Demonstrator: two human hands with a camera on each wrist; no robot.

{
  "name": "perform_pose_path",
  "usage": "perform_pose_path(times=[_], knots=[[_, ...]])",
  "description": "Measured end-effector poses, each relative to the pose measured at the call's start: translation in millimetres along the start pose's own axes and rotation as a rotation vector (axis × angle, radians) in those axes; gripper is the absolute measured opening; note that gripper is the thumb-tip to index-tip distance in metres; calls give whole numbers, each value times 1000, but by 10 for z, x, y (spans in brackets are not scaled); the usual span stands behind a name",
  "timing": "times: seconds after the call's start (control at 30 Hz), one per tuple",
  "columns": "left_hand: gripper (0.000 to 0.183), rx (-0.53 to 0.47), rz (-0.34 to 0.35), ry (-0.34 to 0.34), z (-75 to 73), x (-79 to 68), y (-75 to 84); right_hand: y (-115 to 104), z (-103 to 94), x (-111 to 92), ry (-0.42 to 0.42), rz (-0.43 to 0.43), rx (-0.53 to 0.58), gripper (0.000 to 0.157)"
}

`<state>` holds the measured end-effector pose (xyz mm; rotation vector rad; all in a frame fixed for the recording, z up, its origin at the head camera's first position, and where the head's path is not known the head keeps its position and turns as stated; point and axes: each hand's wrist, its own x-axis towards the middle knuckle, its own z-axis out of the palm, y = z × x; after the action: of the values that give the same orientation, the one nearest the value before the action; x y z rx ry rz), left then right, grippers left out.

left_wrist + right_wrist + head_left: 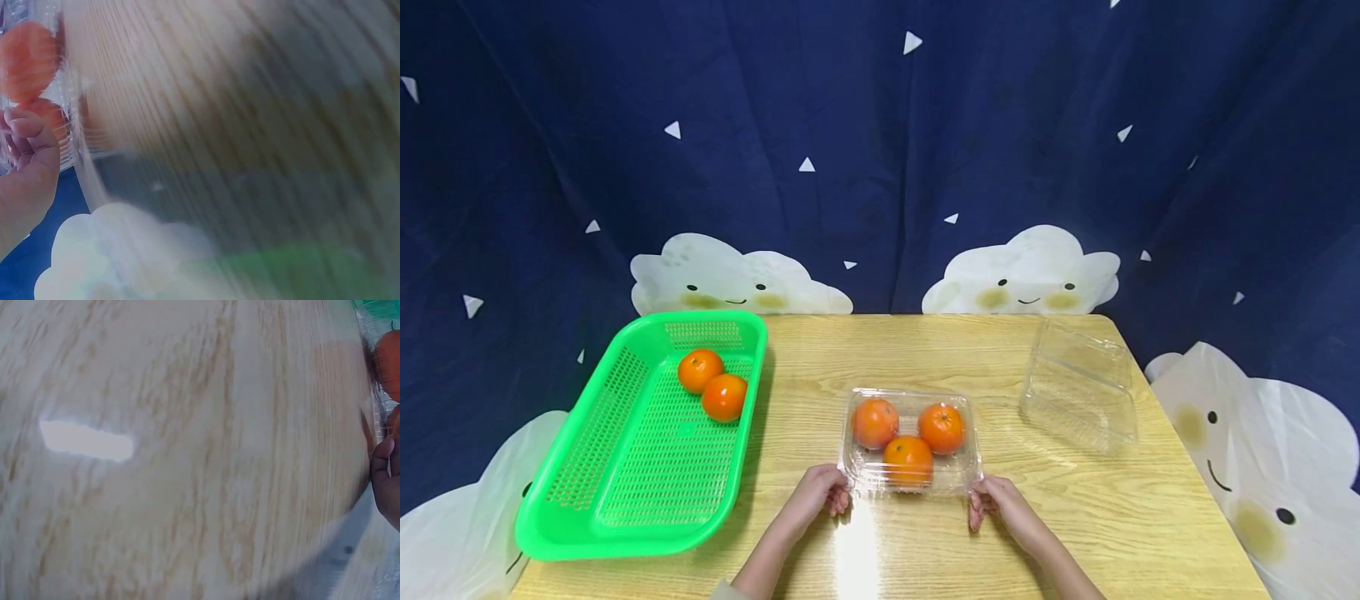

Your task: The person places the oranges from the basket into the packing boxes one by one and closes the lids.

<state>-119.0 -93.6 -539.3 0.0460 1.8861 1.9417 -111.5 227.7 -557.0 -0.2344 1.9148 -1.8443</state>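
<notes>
A clear plastic clamshell box [958,479] lies near the middle of the table with three oranges inside, two at the back and one orange [907,461] in front. At its near left corner, my left hand [820,493] grips the edge with curled fingers. My right hand [997,502] pinches the near right corner between thumb and fingers. The left wrist view shows the left hand [34,156] against the box's side, an orange [28,62] behind the plastic. Only part of the right hand [387,481] appears in the right wrist view, beside the box.
To the left stands a green perforated basket [662,546] holding two oranges [725,397]. Another clear plastic box [1078,392], without fruit, lies at the back right. A dark blue curtain [880,125] with cloud shapes hangs behind the wooden table [895,354].
</notes>
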Motion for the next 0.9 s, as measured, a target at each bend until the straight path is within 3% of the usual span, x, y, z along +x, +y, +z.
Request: perform_pose_path(times=[0.37, 0.9], knots=[[16, 2, 0, -7, -10, 0, 4, -22, -10, 7, -23, 20, 63, 27], [13, 0, -18, 9, -7, -29, 22, -16, -18, 0, -23, 4, 47, 26]])
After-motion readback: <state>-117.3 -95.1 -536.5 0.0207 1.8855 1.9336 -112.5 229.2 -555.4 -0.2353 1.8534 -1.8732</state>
